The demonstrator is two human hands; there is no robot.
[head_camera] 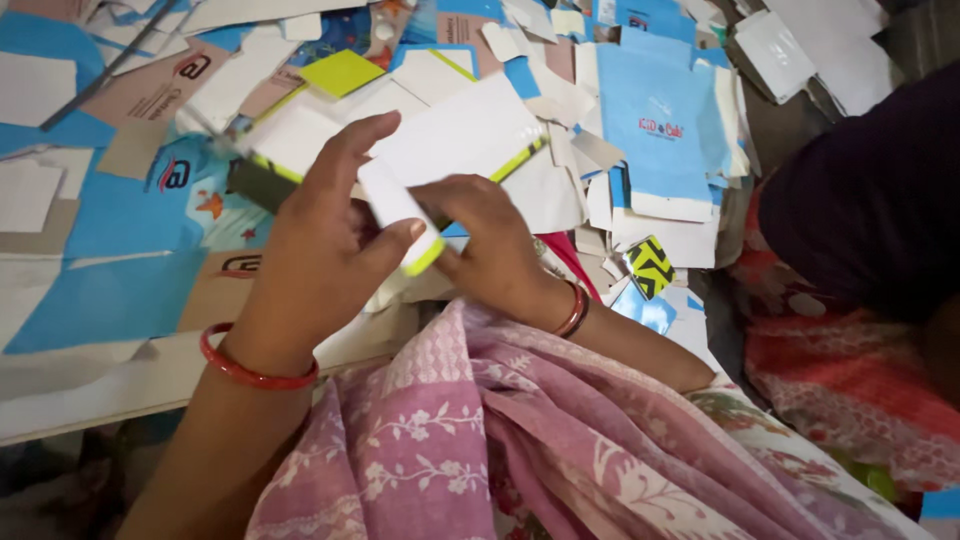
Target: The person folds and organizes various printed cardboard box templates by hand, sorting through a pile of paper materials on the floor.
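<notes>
Both hands busy on one piece of white card with a lime-green edge (400, 215), held up just above the lap, near the middle of the scene. Left hand (325, 245) wrapped round it from the left, fingers curled behind, thumb (385, 245) pressed flat across the front. Right hand (490, 245) pinching the same card from the right side, fingers bent over its edge, knuckles up. Red bangle (255, 368) on the left wrist, darker red one (574, 310) on the right. Pink flowered cloth (520, 440) draped over the lap, near side. Beyond the hands, a messy heap of blue and white flattened cartons (660, 110) all over the floor. Far right, someone else's dark sleeve (870, 190).
</notes>
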